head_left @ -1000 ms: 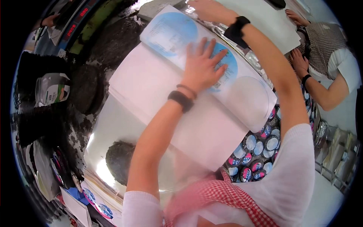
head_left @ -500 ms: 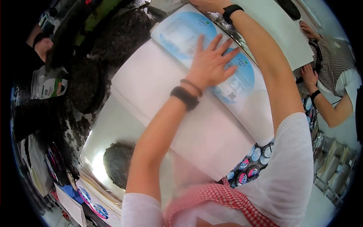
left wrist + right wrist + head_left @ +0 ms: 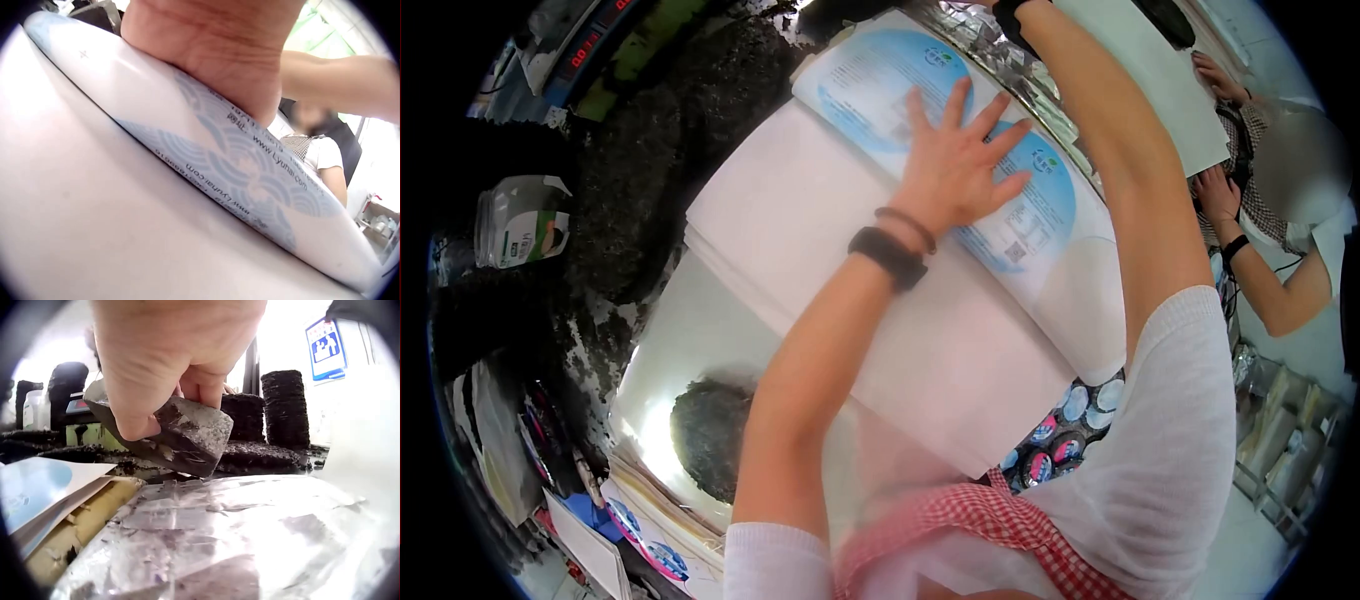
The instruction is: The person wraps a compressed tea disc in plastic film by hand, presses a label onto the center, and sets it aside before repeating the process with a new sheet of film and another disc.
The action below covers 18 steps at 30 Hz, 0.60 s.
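My left hand (image 3: 960,165) lies with spread, straight fingers on a sheet printed with blue circles (image 3: 850,85), which is folded over at the far side of a white paper stack (image 3: 800,200). In the left wrist view, the heel of that hand rests on the sheet's curved fold (image 3: 237,156). At the top edge of the head view my right arm runs out of sight. The right wrist view shows my right hand (image 3: 178,356) gripping a grey, stone-like block (image 3: 197,440) with thumb and fingers, tilted close above a plastic-wrapped bundle (image 3: 250,525).
Stacks of dark rounds (image 3: 285,409) stand behind the block. A clear jar (image 3: 525,225) sits at left, and a dark round piece (image 3: 712,440) lies near my left forearm. Small labelled packs (image 3: 1055,445) are at right. Another person's hand (image 3: 1218,195) is beyond my right arm.
My right hand has gone farther up, almost out of the head view. My left hand stays spread on the sheet. Another person's hand at far left appeared and is gone now.
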{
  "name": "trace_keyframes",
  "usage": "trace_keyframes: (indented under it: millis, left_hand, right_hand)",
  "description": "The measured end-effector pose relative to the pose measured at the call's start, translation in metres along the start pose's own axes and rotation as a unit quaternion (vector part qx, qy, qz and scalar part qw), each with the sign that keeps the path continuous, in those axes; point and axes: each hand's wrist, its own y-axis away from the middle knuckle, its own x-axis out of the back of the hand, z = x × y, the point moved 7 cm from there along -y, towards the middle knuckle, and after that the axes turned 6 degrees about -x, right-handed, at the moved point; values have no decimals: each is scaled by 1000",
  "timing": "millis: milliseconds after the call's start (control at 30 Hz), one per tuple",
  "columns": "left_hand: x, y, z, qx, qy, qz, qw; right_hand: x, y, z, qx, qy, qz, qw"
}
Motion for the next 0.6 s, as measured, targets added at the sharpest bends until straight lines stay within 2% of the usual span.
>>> trace_keyframes:
  millis: [33, 67, 133, 333, 433, 467, 567, 600]
  left_hand:
    - [1, 1, 0, 5, 3, 3, 1000]
    - [0, 3, -2, 9, 2, 1, 1000]
    - [-3, 2, 0, 10, 4, 0, 1000]
    - [-2, -1, -1, -3, 5, 7, 1000]
    - [-5, 2, -3, 21, 8, -48, 999]
    - [-4, 3, -4, 23, 1, -48, 999]
    - [-10, 1, 0, 26, 2, -46, 999]
    - [-10, 0, -1, 25, 4, -45, 999]
  right_hand:
    - [4, 6, -8, 40, 47, 9, 998]
    - [17, 14, -17, 90, 28, -7, 996]
    - [9, 20, -21, 63, -1, -104, 993]
    - [30, 23, -38, -72, -58, -193, 977]
    - [54, 21, -45, -58, -117, -184, 974]
    - [72, 23, -47, -41, -102, -102, 989]
    - [173, 61, -82, -109, -104, 11, 989]
    - [173, 83, -78, -148, -79, -61, 984]
